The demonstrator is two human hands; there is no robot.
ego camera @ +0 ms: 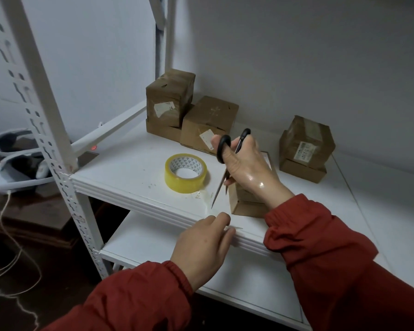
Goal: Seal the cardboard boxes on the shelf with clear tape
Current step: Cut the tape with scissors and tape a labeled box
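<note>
Okay, on my feed the white metal shelf [134, 168] fills most of the frame. Its top board runs out from the slotted white upright post [34, 91] on the left. Two red sleeves [320, 247] come in from the bottom.

Brown cardboard next. At the back left a tall taped box [169, 99] sits on a flat box [163, 133], and a wider box [209, 120] touches them on the right. Far right, well apart, another taped box [306, 142] rides on a second flat box [301, 172]. Nearest the front edge, a small brown cardboard box [246, 207] stands right under the right wrist, mostly hidden by it.

The yellowish roll of clear tape [185, 173] lies flat on the board, between the back-left boxes and the front edge.

Right hand [249, 168] now: fingers through the loops, gripping the black-handled scissors [224, 149]. The blades angle down toward the front edge, with the tip just above the board.

Left hand [206, 244] is low at the shelf's front lip, fingers curled in, pinching what looks like the free end of a clear tape strip [208, 203]. That strip leads from the roll down toward the pinch. The blades sit beside it, between roll and left hand. I cannot tell whether they touch it.
</note>
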